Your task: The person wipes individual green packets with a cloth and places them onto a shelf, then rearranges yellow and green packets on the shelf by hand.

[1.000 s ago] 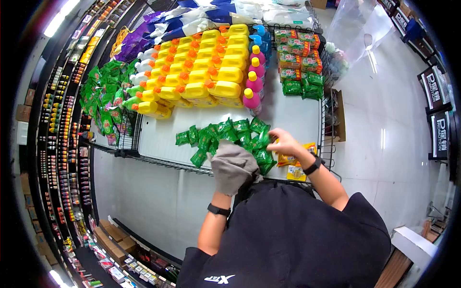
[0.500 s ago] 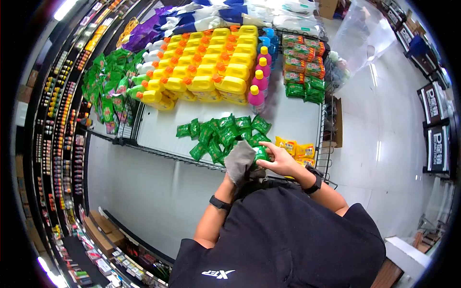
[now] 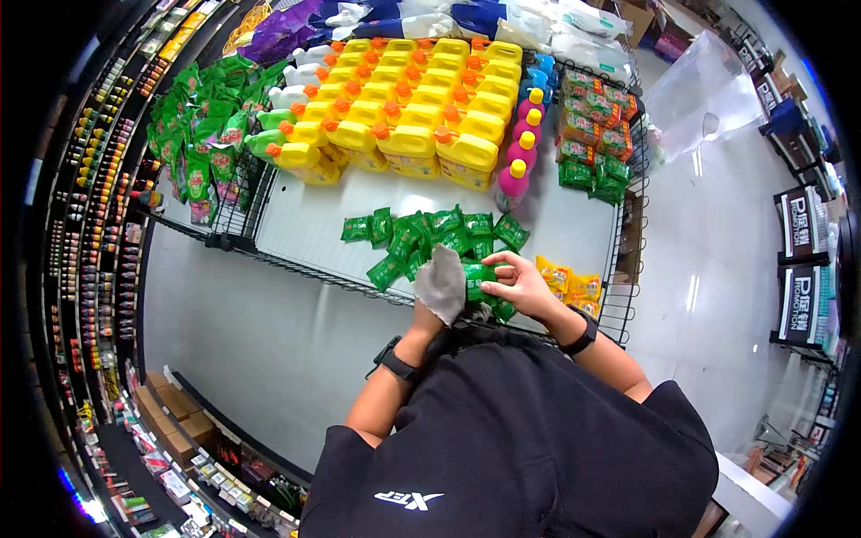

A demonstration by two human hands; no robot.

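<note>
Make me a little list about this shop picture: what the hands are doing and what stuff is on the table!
place: white display table with a black wire rim, in a shop
left hand: holds a grey cloth rag that mostly covers it
right hand: fingers grip a green plastic packet
contact: the rag rests against the held packet
in front of the hands: loose green packets in a pile
further back: yellow plastic jugs with orange caps, pink bottles with yellow caps
beside the right hand: yellow packets
</note>
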